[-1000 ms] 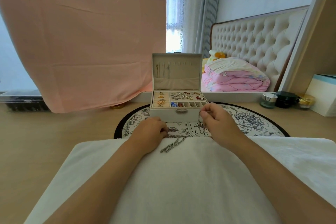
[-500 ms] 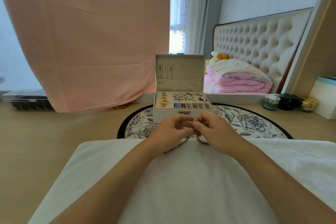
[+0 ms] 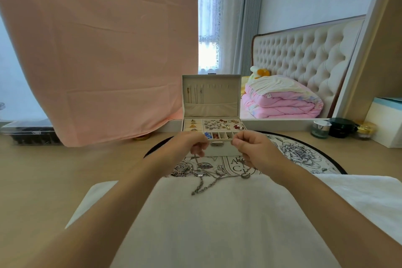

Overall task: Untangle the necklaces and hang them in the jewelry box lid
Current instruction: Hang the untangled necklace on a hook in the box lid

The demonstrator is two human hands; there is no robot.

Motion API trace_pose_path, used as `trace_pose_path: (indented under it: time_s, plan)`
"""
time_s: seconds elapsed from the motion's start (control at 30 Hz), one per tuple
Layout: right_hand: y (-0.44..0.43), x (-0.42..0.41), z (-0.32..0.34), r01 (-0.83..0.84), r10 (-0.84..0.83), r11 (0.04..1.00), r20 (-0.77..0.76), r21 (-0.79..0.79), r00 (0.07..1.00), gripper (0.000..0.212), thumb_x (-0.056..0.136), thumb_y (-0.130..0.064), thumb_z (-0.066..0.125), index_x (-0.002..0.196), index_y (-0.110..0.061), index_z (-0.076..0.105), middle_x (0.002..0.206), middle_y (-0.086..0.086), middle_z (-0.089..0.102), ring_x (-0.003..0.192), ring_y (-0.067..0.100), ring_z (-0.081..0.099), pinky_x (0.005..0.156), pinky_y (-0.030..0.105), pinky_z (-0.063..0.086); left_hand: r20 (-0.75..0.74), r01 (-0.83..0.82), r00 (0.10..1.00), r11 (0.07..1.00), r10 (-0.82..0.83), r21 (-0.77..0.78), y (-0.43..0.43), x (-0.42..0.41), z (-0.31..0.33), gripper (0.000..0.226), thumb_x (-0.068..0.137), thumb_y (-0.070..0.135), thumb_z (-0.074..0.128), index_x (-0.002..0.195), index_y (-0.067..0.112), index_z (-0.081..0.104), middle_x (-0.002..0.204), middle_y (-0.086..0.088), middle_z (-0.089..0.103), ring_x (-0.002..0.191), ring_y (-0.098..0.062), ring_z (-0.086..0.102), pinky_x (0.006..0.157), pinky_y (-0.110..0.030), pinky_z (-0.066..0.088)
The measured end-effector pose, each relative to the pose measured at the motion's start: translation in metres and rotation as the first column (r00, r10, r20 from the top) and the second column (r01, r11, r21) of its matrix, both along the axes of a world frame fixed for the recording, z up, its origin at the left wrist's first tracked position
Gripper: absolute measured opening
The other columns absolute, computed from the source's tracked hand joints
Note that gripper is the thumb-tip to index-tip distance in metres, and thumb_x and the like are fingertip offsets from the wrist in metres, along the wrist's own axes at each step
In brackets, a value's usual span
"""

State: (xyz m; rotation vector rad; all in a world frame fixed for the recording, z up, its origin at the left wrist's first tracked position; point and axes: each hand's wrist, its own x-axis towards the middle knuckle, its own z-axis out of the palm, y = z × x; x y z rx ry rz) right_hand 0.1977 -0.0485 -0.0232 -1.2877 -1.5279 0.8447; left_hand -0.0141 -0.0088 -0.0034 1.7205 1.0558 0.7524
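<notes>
Pink curtain (image 3: 97, 50); bright window (image 3: 207, 28); tufted headboard (image 3: 304, 54); wooden tabletop (image 3: 54, 176)

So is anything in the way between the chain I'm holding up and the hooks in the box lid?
Nothing visible blocks it. The lid stands open right behind both hands, right-side hooks bare. But the lifted necklace still trails into the tangle on the towel.

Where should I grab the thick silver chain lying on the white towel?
Probably pinch the thick chain's free end from above with fingertips: it lies flat on the white towel, clear of the knot, near neither the left hand nor the right hand.
</notes>
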Motion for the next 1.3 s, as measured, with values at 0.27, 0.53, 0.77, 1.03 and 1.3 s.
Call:
trace_pose_path:
  time_s: [0.27,0.53,0.77,1.03,1.3]
  plan:
    - [0.019,0.003,0.05,-0.043,0.028,0.991,0.116,0.128,0.993,0.01,0.092,-0.025,0.07,0.087,-0.019,0.076,0.061,0.003,0.048,0.056,0.012,0.04,0.059,0.021,0.038,0.501,0.243,0.855,0.958,-0.138,-0.151,0.031,-0.015,0.029,0.02,0.092,0.027,0.054,0.074,0.017,0.052,0.07,0.003,0.038,0.053,-0.01,0.032,0.046,-0.021,0.035]
    - [0.067,0.006,0.092,-0.01,0.014,0.99,-0.026,0.143,1.0,0.024,0.1,-0.015,0.057,0.088,-0.009,0.077,0.063,0.007,0.06,0.048,0.019,0.047,0.048,0.027,0.043,0.472,0.175,0.874,0.98,-0.113,-0.089,0.07,-0.007,0.065,0.02,0.099,0.029,0.054,0.083,0.017,0.057,0.066,0.006,0.042,0.053,-0.011,0.038,0.051,-0.024,0.03]
    - [0.134,0.009,0.109,0.218,-0.226,0.964,0.04,0.15,0.973,0.02,0.087,-0.033,0.075,0.077,-0.016,0.078,0.051,-0.02,0.063,0.057,-0.004,0.056,0.059,0.016,0.038,0.148,-0.322,0.943,0.927,0.298,0.191,0.13,0.019,0.086,0.016,0.09,0.033,0.071,0.089,0.017,0.075,0.069,0.009,0.061,0.057,-0.007,0.051,0.052,-0.022,0.039]
    - [0.219,0.002,0.093,0.455,-0.53,0.844,0.305,0.285,0.791,0.042,0.079,-0.056,0.072,0.059,-0.019,0.066,0.06,-0.008,0.065,0.066,0.012,0.063,0.063,0.031,0.051,-0.078,-0.478,0.827,0.77,0.556,0.422,0.204,0.042,0.075,0.043,0.082,0.049,0.072,0.067,0.01,0.071,0.06,-0.005,0.066,0.063,-0.019,0.064,0.058,-0.028,0.042]
    - [0.27,-0.008,0.082,0.531,-0.595,0.803,0.313,0.271,0.741,0.057,0.086,-0.056,0.063,0.05,-0.018,0.041,0.046,-0.005,0.041,0.051,0.017,0.048,0.05,0.026,0.028,-0.121,-0.56,0.786,0.781,0.607,0.276,0.25,0.061,0.06,0.041,0.08,0.048,0.067,0.056,0.017,0.057,0.05,0.004,0.047,0.055,-0.02,0.053,0.051,-0.026,0.033]
